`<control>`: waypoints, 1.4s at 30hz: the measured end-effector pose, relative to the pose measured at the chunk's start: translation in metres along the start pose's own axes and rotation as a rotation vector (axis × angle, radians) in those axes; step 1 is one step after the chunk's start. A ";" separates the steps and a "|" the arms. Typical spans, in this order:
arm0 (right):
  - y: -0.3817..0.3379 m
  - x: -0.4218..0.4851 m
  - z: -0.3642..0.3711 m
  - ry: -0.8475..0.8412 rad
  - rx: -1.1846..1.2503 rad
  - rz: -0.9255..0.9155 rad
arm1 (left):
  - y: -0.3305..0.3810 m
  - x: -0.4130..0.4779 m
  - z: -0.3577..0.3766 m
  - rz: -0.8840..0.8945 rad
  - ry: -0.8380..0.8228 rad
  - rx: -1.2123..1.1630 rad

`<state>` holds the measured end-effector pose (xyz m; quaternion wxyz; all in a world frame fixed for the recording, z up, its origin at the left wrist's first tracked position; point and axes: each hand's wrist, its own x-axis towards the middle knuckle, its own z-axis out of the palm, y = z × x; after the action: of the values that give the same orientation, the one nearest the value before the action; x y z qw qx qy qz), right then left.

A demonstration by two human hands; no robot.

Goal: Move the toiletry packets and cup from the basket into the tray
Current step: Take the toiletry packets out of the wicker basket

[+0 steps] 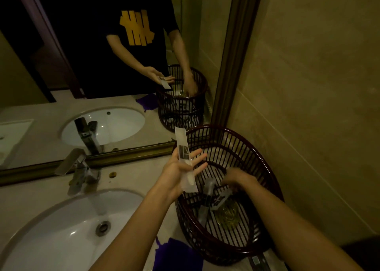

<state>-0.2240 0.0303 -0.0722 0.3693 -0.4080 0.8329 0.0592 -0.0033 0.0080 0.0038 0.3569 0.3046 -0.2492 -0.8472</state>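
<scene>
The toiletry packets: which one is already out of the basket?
The long white packet in the left hand, held above the rim; the others lie inside the basket.

three toiletry packets (186, 164), one glass cup (227, 214), one basket (242, 145), one sink (61, 233), one faucet (77, 168), two hands (176, 174)

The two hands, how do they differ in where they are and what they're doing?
The left hand is raised at the basket's near rim, its fingers spread, holding a long white packet upright. The right hand is down inside the basket, blurred, reaching among the remaining packets. Both are bare.
</scene>
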 end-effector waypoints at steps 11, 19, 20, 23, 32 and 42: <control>0.005 0.016 0.033 -0.023 -0.073 0.079 | 0.000 0.002 -0.008 0.005 -0.042 -0.108; -0.018 -0.033 -0.058 0.257 0.166 -0.258 | 0.007 -0.003 -0.005 -0.098 -0.066 -0.257; -0.019 -0.052 -0.075 0.287 0.253 -0.328 | 0.007 -0.003 -0.006 -0.105 -0.070 -0.266; -0.018 -0.110 -0.113 0.308 0.542 -0.534 | 0.008 -0.002 -0.009 -0.116 -0.075 -0.295; -0.075 -0.130 -0.079 0.226 0.446 -0.775 | 0.011 -0.006 -0.004 -0.103 -0.086 -0.243; -0.053 -0.063 -0.064 0.730 0.446 -0.581 | 0.002 -0.001 -0.009 0.022 0.029 -0.066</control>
<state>-0.1967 0.0096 0.0270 0.1336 -0.5279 0.7522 -0.3711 0.0046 0.0060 -0.0014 0.3795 0.3020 -0.2196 -0.8465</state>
